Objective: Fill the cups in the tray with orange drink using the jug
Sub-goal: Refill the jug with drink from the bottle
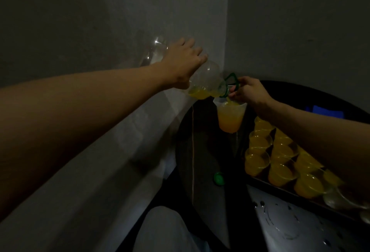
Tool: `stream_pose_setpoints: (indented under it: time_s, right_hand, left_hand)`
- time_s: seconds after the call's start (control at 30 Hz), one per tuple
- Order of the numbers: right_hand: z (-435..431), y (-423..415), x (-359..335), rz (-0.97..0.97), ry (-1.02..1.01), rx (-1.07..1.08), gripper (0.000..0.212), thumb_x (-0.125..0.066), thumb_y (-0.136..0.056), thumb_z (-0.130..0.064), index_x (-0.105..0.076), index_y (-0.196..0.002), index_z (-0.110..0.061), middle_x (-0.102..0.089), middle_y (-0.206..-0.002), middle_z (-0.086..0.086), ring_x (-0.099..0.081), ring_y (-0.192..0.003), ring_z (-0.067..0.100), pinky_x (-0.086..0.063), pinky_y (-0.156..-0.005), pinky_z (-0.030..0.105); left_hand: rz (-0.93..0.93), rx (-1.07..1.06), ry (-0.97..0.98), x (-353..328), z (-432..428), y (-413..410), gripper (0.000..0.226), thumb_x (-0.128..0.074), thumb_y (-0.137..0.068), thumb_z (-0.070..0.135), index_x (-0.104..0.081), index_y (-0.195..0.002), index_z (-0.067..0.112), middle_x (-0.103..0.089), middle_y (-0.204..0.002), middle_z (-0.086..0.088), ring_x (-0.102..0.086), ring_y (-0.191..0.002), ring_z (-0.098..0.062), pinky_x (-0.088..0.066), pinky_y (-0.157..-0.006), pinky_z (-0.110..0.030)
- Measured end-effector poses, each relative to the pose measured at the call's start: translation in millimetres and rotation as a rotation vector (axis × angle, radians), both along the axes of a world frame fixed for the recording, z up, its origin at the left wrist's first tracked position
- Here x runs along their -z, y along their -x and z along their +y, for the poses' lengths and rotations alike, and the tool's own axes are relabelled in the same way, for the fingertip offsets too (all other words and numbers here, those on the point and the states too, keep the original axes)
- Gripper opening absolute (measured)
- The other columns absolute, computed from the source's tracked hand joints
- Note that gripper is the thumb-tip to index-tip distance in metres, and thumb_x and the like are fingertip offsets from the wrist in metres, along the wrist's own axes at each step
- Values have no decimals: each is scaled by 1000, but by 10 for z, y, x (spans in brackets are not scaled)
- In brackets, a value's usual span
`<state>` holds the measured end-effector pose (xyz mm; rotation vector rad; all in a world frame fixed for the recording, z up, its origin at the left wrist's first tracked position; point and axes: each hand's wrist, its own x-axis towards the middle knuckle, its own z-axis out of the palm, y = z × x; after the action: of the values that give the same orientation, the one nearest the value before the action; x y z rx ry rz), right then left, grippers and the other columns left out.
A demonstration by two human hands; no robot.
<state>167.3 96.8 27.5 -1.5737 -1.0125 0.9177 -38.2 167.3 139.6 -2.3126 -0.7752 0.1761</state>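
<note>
A big clear plastic bottle (206, 75) is tilted mouth-down over a clear jug (230, 117). Orange drink runs from its green-ringed neck into the jug, which is more than half full. My left hand (180, 61) grips the bottle's body from above. My right hand (248, 91) pinches the bottle's neck by its green carry handle, right above the jug's rim. To the right lies a dark tray (270, 185) carrying several cups (258, 161) of orange drink. A few empty clear cups (334, 199) stand at the tray's near end. My right forearm hides part of the tray.
A green bottle cap (219, 178) lies on the dark round table (200, 151). Grey walls meet in a corner just behind the jug. A wet pale surface (290, 221) with drops lies in front of the tray. The room is dim.
</note>
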Motion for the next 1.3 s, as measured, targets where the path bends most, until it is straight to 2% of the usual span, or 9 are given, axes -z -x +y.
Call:
stream_pose_setpoints:
  time_s: [0.17, 0.27, 0.43, 0.6, 0.7, 0.87, 1.03, 1.2, 1.3]
  right_hand:
    - [0, -36, -57, -69, 11, 11, 31, -54, -84, 13, -60, -108, -5, -65, -92, 15, -63, -86, 29, -55, -87, 54]
    - [5, -55, -99, -80, 16, 18, 30, -51, -83, 13, -61, -104, -7, -64, -88, 12, -62, -87, 30, -53, -91, 57]
    - [-18, -37, -109, -72, 17, 10, 36, -52, -83, 15, -58, -112, -7, -63, -91, 10, -64, -92, 28, -54, -92, 52]
    - [-54, -29, -56, -53, 30, 0, 43, -53, -84, 15, -55, -123, -3, -66, -111, 23, -64, -101, 33, -54, -92, 49]
    - [-69, -63, -59, -72, 31, 20, 47, -54, -83, 14, -56, -126, -1, -66, -102, 17, -64, -97, 31, -54, -91, 53]
    - [-116, -125, -173, -97, -18, 47, 41, -54, -84, 12, -56, -121, -7, -66, -103, 13, -65, -106, 34, -55, -94, 51]
    - [-182, -151, -302, -105, -62, 32, 42, -50, -88, 12, -54, -125, -6, -64, -107, 12, -64, -108, 33, -56, -94, 47]
    - [-289, -86, -546, -207, -94, 20, 36, -47, -93, 8, -55, -125, -7, -65, -102, 9, -66, -91, 23, -52, -63, 22]
    - [-359, -79, -663, -266, -93, -8, 32, -47, -96, 4, -58, -124, -8, -67, -104, 12, -67, -94, 24, -58, -78, 32]
  left_hand:
    - [-86, -35, 35, 84, -4, 34, 82, -75, -78, 27, -37, -149, 12, -53, -132, -13, -45, -122, -33, -37, -102, -43]
    - [-131, -47, 40, 149, -16, 57, 82, -75, -77, 27, -39, -148, 11, -53, -132, -12, -45, -122, -33, -36, -100, -41]
    - [-121, -40, 28, 139, -19, 35, 82, -76, -75, 25, -39, -147, 12, -53, -132, -12, -45, -122, -33, -37, -98, -42]
    - [-102, -33, 1, 131, -22, -2, 83, -74, -76, 23, -37, -149, 11, -52, -134, -13, -44, -124, -34, -38, -100, -43]
    - [-138, -59, 10, 193, -55, 4, 84, -73, -76, 20, -35, -150, 10, -50, -136, -13, -42, -127, -34, -36, -101, -42]
    - [-288, -115, 77, 413, -88, 88, 93, -80, -74, 38, -33, -150, 11, -47, -143, -10, -41, -130, -36, -35, -103, -45]
    - [-480, -141, 97, 743, -148, 182, 104, -77, -70, 67, -37, -147, 10, -48, -140, -8, -46, -119, -37, -40, -93, -46]
    - [-659, -229, 164, 1058, -337, 203, 104, -83, -66, 59, -37, -146, 11, -47, -139, -9, -47, -115, -35, -42, -91, -45]
    - [-787, -256, 300, 1244, -496, 196, 106, -78, -66, 64, -35, -148, 11, -46, -137, -10, -46, -116, -35, -40, -92, -44]
